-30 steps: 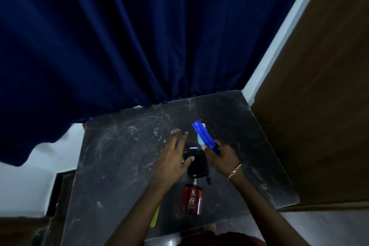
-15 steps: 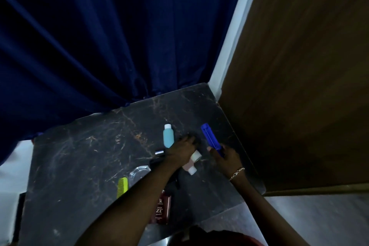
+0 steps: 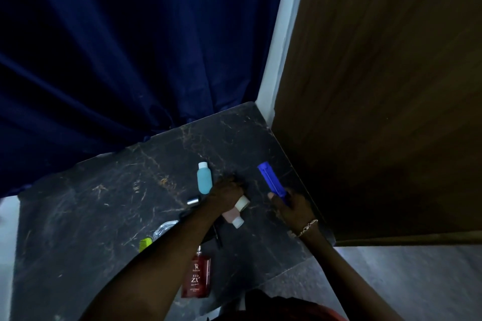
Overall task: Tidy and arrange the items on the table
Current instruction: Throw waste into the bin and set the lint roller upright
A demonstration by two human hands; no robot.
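On the dark marble table [image 3: 91, 216], my right hand [image 3: 289, 207] is shut on a blue comb [image 3: 271, 181] near the right edge; the comb points away from me. My left hand [image 3: 225, 194] rests palm down on a pink bottle with a white cap [image 3: 233, 216], fingers curled over its far end. A teal bottle [image 3: 204, 181] lies flat just left of that hand. A red perfume bottle [image 3: 197, 279] lies near the front edge. A green comb [image 3: 144, 243] and a clear glass dish [image 3: 163, 229] are partly hidden by my left forearm.
A small silver cap [image 3: 193, 201] lies beside my left wrist, and a black item [image 3: 215, 237] is mostly hidden under my forearm. A dark blue curtain [image 3: 117, 60] hangs behind the table. A brown wooden panel [image 3: 378, 112] stands against the table's right edge.
My left hand has moved from the black item to the pink bottle. The view swung right, bringing the teal bottle, green comb and glass dish into sight. The right hand keeps hold of the blue comb.
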